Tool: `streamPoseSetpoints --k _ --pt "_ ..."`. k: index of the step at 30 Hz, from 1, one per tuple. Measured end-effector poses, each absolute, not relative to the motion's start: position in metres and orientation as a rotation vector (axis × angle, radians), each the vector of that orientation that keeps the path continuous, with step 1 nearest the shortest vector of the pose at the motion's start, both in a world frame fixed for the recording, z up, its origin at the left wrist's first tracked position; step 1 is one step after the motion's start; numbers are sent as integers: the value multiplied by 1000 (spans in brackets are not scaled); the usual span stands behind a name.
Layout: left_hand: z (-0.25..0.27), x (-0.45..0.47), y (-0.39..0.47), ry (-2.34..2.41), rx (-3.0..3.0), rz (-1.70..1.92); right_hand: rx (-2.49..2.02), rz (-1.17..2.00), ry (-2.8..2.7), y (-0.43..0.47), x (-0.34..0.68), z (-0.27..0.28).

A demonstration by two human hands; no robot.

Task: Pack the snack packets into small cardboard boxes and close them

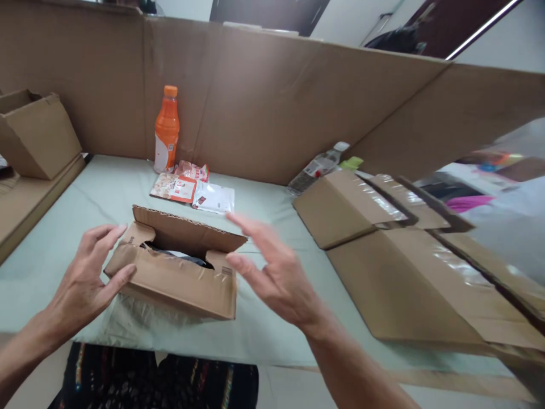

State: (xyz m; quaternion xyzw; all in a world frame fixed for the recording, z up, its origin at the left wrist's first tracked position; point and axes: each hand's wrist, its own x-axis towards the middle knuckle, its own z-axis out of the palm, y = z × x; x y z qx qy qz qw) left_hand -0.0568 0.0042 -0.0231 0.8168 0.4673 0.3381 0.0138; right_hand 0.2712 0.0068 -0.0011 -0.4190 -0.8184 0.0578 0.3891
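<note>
A small brown cardboard box [179, 287] lies near the front edge of the table, its lid flap raised at the back. Through the gap under the flap something dark and pale shows, but I cannot make out what it is. My left hand [87, 270] is at the box's left end, thumb along the front top edge and fingers apart. My right hand [276, 270] hovers just off the right end, slightly blurred, with its fingers spread and nothing in them. Beneath the box is a crumpled clear plastic sheet [131, 318].
At the back stand an orange bottle [167, 133] and several flat packets [174, 187]. A clear bottle [317, 167] leans against the cardboard wall [264, 102]. Larger cardboard boxes [409, 284] fill the right side; another open box [42, 133] sits at the far left.
</note>
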Motion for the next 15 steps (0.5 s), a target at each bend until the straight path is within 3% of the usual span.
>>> streamPoseSetpoints --k 3,7,15 --pt "-33 -53 6 1418 2599 1043 -894 236 -2388 -3 269 -23" --pt "-45 -58 11 1224 2614 968 -877 36 -2520 -13 270 -52" --pt "-59 -82 11 1261 2598 980 -926 180 -2666 8 270 -44"
